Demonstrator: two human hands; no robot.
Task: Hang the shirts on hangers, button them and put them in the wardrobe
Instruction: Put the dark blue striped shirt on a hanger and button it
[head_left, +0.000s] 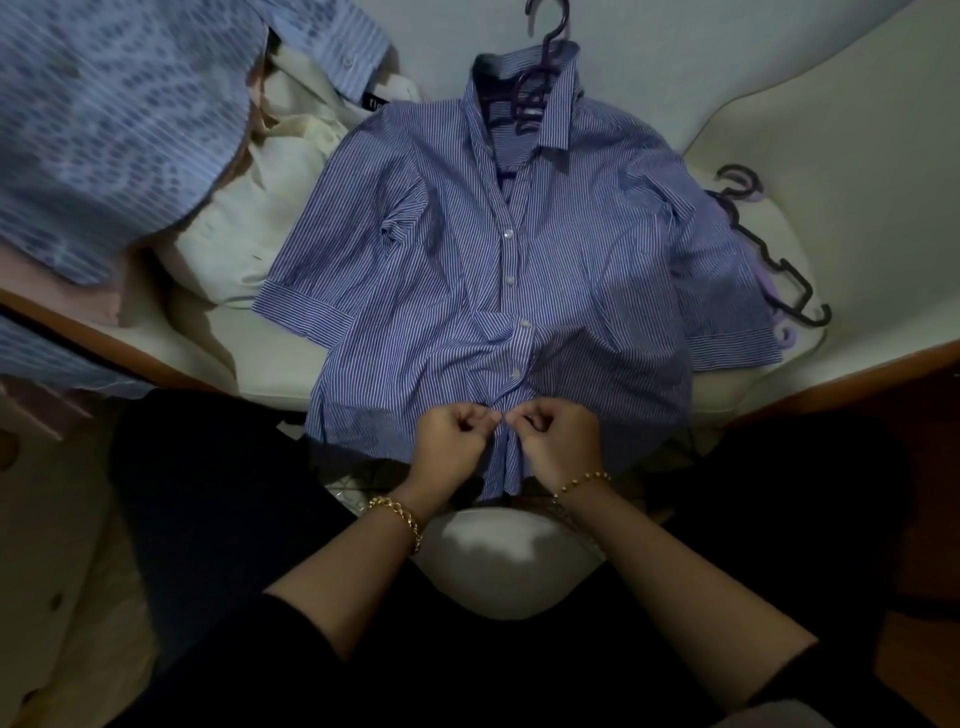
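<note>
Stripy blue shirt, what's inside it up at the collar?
A purple hanger is inside the stripy blue shirt. Its hook and middle part stick out at the open collar. Its arms are covered by the cloth, so they cannot be seen.

We look down on a blue-and-white striped shirt (519, 249) spread flat on a cream cushion (857, 156). Its collar lies at the far end, around a purple hanger (540, 78). Four buttons (510, 280) show down the front. At the near hem our left hand (452, 441) and right hand (558, 441) meet, fingers curled, pinching the two front edges together. Gold bracelets (399, 515) circle both wrists. Spare hangers (769, 260) lie just beside the right sleeve. To the left sits a cream shirt (270, 182), and farther left a pale blue shirt (114, 130).
</note>
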